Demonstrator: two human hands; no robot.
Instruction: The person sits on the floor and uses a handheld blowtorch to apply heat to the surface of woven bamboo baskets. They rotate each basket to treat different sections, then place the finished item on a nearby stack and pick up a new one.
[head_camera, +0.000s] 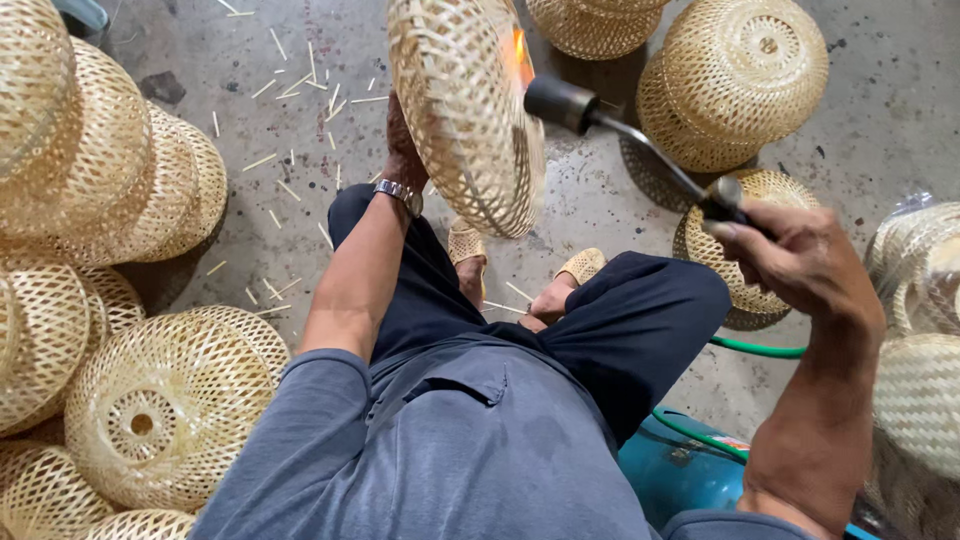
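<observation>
Two hands share the work: the left hand (402, 135) holds a woven bamboo shade (465, 105) up on edge in front of the knees, though the shade hides most of the fingers, so I judge the grasp from how the shade hangs. The right hand (800, 262) is clenched round the handle of a gas torch (625, 135), whose nozzle points at the shade's right side. A small orange flame (520, 45) licks the weave just beside the nozzle.

Judging by this, the step in hand is singeing stray fibres off the shade. The next move seems to call for a slow turn of the shade by the left wrist while the torch keeps its distance; lingering on one spot could scorch the thin strips.

Around the seated person, more shades lie stacked on the concrete floor (600, 200): a pile at the left (110, 180), one near the left elbow (165, 400), others ahead (735, 80). A green hose (755, 348) runs toward a teal tank (680, 470) behind the right leg. Bamboo slivers (290, 90) litter the floor.
</observation>
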